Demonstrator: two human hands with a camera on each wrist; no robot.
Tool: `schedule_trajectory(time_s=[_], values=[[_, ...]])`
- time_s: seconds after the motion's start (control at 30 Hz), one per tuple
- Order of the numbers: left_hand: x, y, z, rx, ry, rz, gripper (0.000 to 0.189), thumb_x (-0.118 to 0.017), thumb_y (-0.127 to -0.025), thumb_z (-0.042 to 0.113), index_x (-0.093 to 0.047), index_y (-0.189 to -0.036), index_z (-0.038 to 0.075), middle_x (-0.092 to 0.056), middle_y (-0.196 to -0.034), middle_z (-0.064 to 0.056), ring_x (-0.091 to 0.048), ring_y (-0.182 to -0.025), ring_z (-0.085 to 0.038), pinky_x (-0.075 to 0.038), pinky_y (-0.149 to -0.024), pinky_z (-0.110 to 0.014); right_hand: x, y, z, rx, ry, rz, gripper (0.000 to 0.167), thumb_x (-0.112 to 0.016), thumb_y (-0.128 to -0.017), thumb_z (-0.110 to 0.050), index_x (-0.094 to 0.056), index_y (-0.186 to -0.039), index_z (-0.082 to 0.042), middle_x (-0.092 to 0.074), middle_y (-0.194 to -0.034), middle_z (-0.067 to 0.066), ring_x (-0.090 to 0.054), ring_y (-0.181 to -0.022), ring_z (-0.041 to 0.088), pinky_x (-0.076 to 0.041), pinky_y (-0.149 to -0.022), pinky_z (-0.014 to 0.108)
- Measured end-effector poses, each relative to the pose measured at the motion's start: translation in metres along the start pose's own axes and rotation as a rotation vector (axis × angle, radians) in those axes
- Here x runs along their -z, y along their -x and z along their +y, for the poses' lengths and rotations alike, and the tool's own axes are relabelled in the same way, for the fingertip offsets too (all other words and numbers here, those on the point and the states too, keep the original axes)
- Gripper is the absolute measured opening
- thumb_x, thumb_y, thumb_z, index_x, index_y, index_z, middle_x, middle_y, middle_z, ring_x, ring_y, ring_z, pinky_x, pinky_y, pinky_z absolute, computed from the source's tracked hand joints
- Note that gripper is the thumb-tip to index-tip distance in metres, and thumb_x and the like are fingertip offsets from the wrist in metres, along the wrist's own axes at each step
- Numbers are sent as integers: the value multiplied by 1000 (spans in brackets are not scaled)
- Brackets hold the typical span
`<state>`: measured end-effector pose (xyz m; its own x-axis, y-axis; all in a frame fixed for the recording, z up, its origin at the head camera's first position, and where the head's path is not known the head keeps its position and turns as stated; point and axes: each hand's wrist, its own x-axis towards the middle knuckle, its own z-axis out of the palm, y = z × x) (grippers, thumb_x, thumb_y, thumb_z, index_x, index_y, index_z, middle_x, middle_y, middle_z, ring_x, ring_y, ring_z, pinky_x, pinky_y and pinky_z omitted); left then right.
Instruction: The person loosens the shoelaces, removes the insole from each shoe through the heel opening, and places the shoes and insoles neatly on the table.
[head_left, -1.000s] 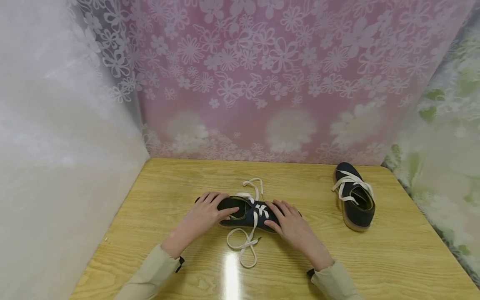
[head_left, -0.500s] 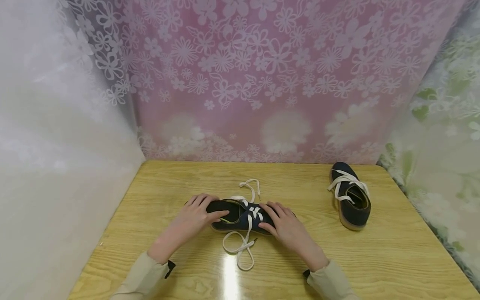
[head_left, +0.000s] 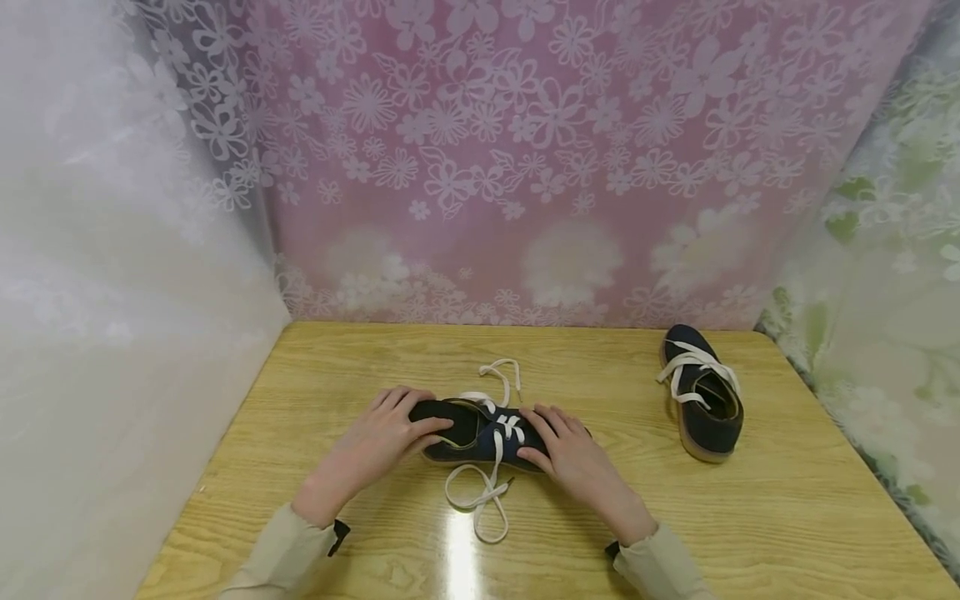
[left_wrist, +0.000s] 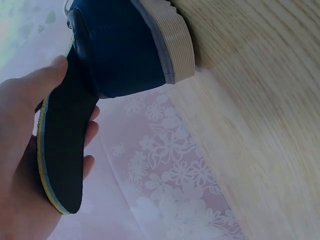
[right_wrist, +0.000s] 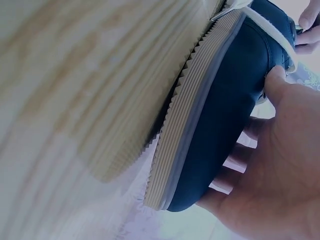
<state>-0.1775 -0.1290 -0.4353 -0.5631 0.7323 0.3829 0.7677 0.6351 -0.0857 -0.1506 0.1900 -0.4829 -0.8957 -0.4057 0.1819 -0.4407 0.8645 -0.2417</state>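
A navy lace-up shoe (head_left: pixel 480 447) stands sole down on the wooden table, toe to the right. My left hand (head_left: pixel 371 437) grips a black insole (left_wrist: pixel 65 145) with a yellow and blue edge, thumb on its top and fingers underneath. Its heel end sticks out past the back of the shoe; the front end is hidden inside. Over the toe, my right hand (head_left: pixel 577 458) holds the shoe, thumb on the near side and fingers across the far side. Loose white laces (head_left: pixel 491 497) trail from both sides of the shoe.
The other navy shoe (head_left: pixel 708 433) stands at the back right of the table (head_left: pixel 780 517), its white laces lying over it. Pink floral cloth (head_left: pixel 487 208) hangs behind the table, with pale cloth on both sides.
My left hand has shifted slightly left with the insole, and a little more of it shows outside the shoe. The right hand keeps its hold on the toe. The head view has shifted slightly.
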Motion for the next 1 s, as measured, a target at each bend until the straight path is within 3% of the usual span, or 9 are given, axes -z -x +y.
schedule_trajectory(time_s=[0.17, 0.3, 0.7, 1.0], values=[[-2, -7, 5, 47, -33, -50, 37, -65, -96, 49, -73, -127, 29, -65, -128, -7, -60, -118, -27, -47, -103, -46, -1, 2, 1, 11, -21, 4, 65, -62, -99, -45, -45, -153, -11, -48, -149, 21, -43, -138, 47, -36, -112, 61], [-2, -12, 8, 49, -54, -60, 38, -65, -94, 51, -74, -124, 29, -66, -127, -7, -61, -117, -26, -49, -101, -45, 0, 2, 0, 13, -32, -11, 72, -64, -97, -48, -42, -155, -11, -45, -151, 22, -41, -140, 48, -35, -111, 64], [0, -11, 3, -27, -93, 78, 22, -75, -90, 40, -81, -110, 32, -68, -121, -3, -62, -110, -23, -51, -96, -40, 2, 1, -1, -9, -54, -16, 69, -64, -96, -48, -46, -152, -13, -46, -149, 21, -42, -138, 48, -36, -109, 66], [8, -9, -2, -62, -64, 105, 22, -75, -90, 39, -81, -109, 30, -69, -118, -2, -64, -107, -22, -52, -94, -40, 2, 1, -1, -1, -60, -13, 69, -65, -96, -48, -46, -151, -12, -47, -148, 21, -43, -137, 46, -36, -109, 64]])
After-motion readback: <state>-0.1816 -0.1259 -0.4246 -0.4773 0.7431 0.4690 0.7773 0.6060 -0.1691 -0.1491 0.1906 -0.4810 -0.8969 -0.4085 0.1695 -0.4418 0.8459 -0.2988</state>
